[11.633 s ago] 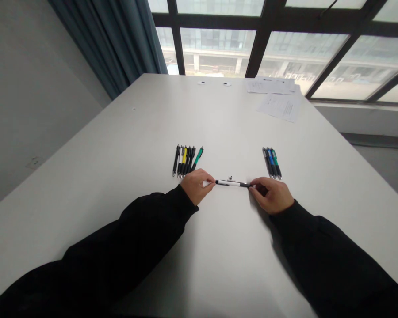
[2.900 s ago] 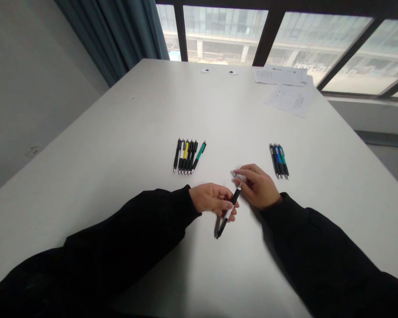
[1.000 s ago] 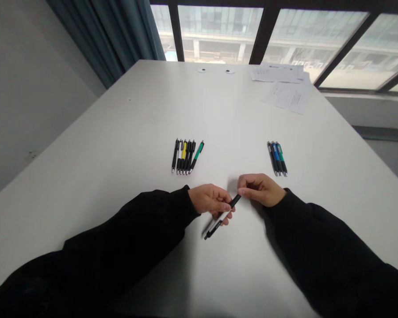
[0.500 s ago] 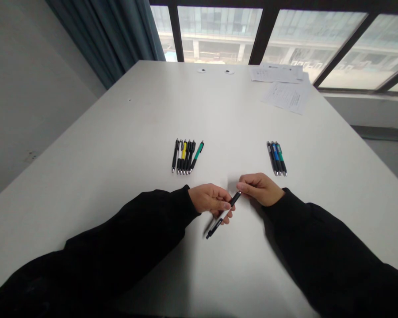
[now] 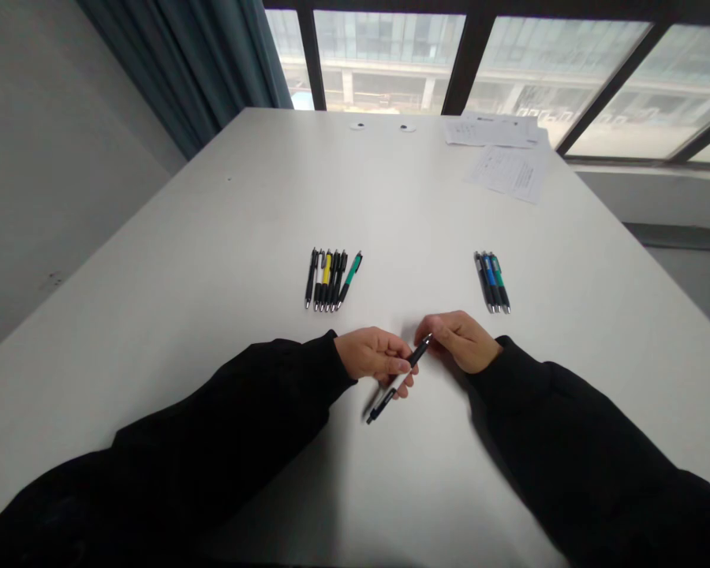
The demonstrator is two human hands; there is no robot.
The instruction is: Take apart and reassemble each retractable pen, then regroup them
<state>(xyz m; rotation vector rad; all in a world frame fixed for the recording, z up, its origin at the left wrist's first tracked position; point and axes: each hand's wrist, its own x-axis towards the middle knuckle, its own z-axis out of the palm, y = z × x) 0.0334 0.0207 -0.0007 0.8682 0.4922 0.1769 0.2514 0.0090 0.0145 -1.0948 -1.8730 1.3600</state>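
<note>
Pen is resting in the left hand, slanting over the white table, with its silver tip pointing towards the right hand. Since a second ago, when the right fingers were covering that end, the metal cone has been coming into plain view. In my judgement this is putting the work near the close of fitting the tip; whether the joint is sitting fully tight, I cannot tell.

The left hand is pinching the barrel between thumb and fingers. The right hand is keeping its fingers narrow and curled close beside the tip; whether they are touching it or holding anything, I cannot tell.

As to materials, the pen is showing a slim white barrel, a matt black grip, a dark clip section and a tapering, metallic point. The table is presenting a smooth, pale surface, and the sleeves are looking soft and black. Beyond the hands, a row of pens is lying side by side, its green one leaning outward; three more pens are lying further right. Thin printed papers are overlapping near the window.
</note>
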